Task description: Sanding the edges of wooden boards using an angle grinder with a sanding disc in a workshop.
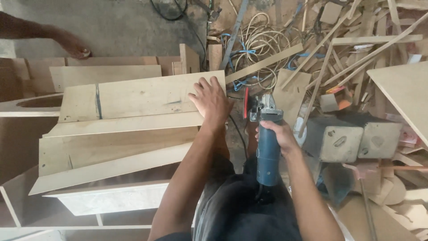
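My left hand (210,101) lies flat, fingers spread, on the right end of the top plywood board (142,96) of a stack. My right hand (275,135) grips the blue body of an angle grinder (267,151). Its red disc (245,103) stands just beside the board's right edge; I cannot tell whether it touches. The grinder's cable runs down toward my lap.
Several plywood boards (111,151) are stacked at the left. Another person's hand (73,47) reaches in at the top left. Wood offcuts and strips (347,49), coiled cable (258,44) and two grey blocks (352,138) crowd the floor at the right.
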